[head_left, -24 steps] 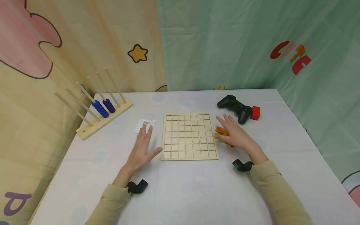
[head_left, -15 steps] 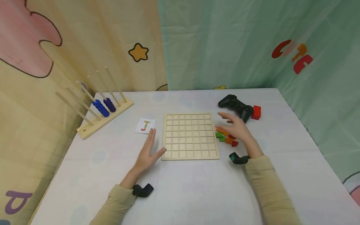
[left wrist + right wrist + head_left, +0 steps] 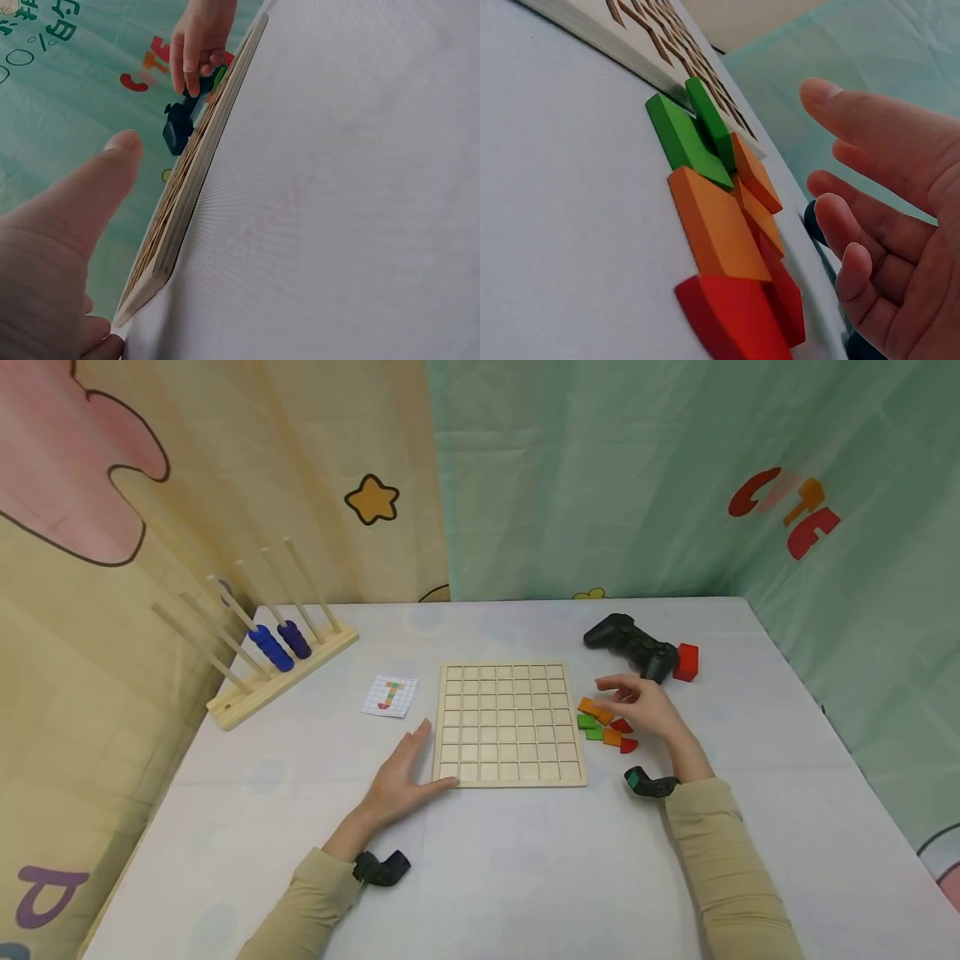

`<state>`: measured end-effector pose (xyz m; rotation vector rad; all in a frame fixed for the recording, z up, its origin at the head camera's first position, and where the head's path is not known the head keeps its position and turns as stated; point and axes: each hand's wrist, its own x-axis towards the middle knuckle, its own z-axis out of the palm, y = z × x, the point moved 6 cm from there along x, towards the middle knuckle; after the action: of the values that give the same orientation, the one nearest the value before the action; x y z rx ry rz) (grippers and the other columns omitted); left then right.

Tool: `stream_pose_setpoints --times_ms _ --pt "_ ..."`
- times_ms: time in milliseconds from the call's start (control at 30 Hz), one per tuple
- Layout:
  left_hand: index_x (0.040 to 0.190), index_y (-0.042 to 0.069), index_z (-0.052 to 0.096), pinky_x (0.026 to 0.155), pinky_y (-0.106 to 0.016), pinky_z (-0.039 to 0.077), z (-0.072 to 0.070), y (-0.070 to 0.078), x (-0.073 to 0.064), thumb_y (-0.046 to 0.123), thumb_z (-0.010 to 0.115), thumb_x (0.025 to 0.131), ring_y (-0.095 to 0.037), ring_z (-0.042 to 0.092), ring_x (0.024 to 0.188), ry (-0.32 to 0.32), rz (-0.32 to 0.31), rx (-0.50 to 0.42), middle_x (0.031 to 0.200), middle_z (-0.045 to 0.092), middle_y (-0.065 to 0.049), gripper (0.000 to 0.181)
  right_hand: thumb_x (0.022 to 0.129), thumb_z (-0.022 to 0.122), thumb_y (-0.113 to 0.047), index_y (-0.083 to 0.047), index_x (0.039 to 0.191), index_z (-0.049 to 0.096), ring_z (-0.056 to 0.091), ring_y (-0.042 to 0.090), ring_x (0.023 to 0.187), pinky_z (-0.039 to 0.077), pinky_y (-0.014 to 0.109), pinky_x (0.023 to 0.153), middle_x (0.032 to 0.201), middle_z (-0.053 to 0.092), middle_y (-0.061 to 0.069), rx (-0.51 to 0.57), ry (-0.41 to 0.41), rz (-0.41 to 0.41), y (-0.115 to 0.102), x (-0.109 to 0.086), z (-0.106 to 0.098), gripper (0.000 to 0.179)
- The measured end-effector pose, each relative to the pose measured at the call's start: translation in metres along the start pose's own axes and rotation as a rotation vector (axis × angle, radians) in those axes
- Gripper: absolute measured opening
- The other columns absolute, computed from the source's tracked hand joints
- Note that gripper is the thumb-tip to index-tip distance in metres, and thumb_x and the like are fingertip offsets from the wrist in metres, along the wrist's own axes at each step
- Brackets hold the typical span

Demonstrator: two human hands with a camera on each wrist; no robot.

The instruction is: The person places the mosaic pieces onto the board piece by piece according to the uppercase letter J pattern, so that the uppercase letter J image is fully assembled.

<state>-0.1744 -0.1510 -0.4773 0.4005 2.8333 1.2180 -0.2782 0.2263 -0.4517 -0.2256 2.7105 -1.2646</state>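
Observation:
A wooden grid board lies at the middle of the table. My left hand is at its near left corner, thumb spread and fingers along the left side; whether it touches cannot be told. My right hand hovers beside the loose tiles right of the board, fingers loosely bent, with nothing between them in the right wrist view. Those tiles are green, orange and red, the red ones with a curved edge. A card with a coloured pattern on a grid lies left of the board.
A black game controller lies at the back right, with a red block beside it. At the back left stands a wooden peg rack with blue and purple beads on two pegs. Curtains hang behind the table.
My left hand has moved off the card toward the board's near left corner. My right hand has drawn back from over the tiles, its fingers bending, and more tiles show.

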Motion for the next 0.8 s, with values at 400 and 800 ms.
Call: stream_pose_setpoints --times_ms 400,800 --pt "0.143 -0.006 0.029 0.117 -0.034 0.011 0.003 0.008 0.002 0.057 0.065 0.08 -0.024 0.02 0.14 -0.037 0.186 0.211 0.149 0.029 -0.017 0.097 0.078 0.076 -0.039 -0.009 0.12 0.063 0.054 0.024 0.079 0.051 0.025 0.06 0.088 0.06 0.009 0.025 -0.056 0.036 0.014 0.002 0.012 0.053" --pt "0.142 -0.006 0.033 0.117 -0.034 0.01 0.004 0.009 0.002 0.058 0.062 0.082 -0.024 0.019 0.141 -0.062 0.191 0.242 0.149 0.029 -0.017 0.092 0.08 0.075 -0.034 -0.009 0.116 0.066 0.053 0.025 0.078 0.051 0.025 0.059 0.086 0.059 0.01 0.008 -0.055 0.064 0.015 0.002 0.012 0.045"
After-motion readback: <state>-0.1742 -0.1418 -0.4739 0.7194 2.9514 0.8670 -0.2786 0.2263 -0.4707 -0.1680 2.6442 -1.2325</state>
